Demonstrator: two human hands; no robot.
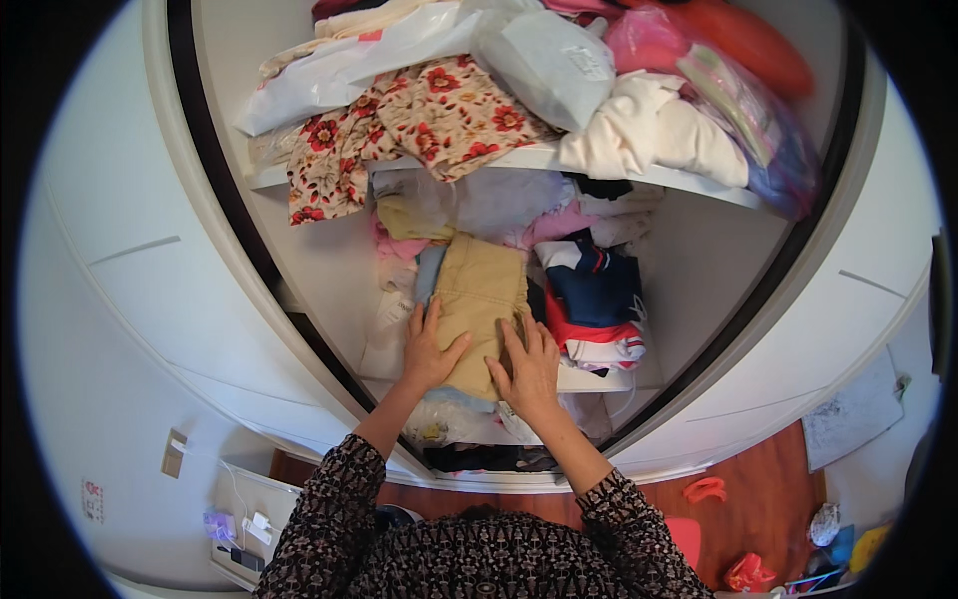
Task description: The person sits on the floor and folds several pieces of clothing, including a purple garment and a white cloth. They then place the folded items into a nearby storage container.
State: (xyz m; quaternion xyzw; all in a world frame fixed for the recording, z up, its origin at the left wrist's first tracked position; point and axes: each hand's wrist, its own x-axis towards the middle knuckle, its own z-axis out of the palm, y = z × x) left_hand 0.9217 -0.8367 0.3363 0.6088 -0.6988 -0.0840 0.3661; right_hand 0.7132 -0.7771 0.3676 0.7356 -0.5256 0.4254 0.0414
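Note:
Folded tan trousers [479, 322] lie on a middle shelf of an open wardrobe, on top of light blue cloth. My left hand [434, 348] rests on their left edge with its fingers apart. On their lower right side lies my right hand [530, 363], fingers spread and slightly bent. To the right of the trousers is a folded pile with a navy garment [599, 284] above a red one [591, 329] and white cloth. Behind them are a yellow cloth [415, 217], pink cloth and a translucent plastic bag [501, 196].
The upper shelf [531, 156] holds floral cloth [456, 112], a whitish plastic bag [557, 67] and a cream garment [651, 135]; the floral cloth hangs over its edge. Dark-edged wardrobe sides [258, 247] flank the shelves. Below are plastic bags [441, 423] and dark cloth [486, 457].

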